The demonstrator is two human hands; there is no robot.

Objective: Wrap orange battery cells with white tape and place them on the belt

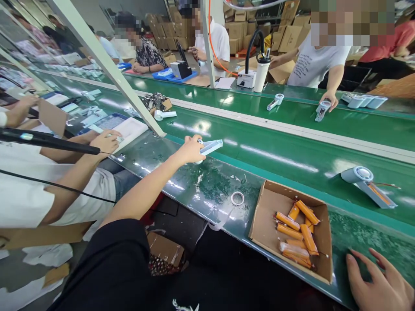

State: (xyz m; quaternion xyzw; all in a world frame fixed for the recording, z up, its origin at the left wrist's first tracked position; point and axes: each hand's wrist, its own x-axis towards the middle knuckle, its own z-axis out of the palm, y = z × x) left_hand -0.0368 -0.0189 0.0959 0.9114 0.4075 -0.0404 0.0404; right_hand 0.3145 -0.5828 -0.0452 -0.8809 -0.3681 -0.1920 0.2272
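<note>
My left hand (191,150) reaches out over the inner edge of the bench, its fingers wrapped round the head of a light blue handheld fan (212,147). The fan's open handle points right, over the green belt. Low at the right, my right hand (378,280) rests on the bench with its fingers apart and nothing in them. Beside it stands a shallow cardboard box (260,211) holding several orange battery packs (288,231). Another light blue handheld fan (363,183) lies on the belt beyond, with an orange battery and a wire in its handle.
A roll of white tape (237,198) lies on the bench left of the box. A slanted metal post (106,65) rises past my left hand. At the left a co-worker's hands (105,142) work near a black screwdriver (48,140). Across the belt (275,160), another person's hand (330,103) touches a fan.
</note>
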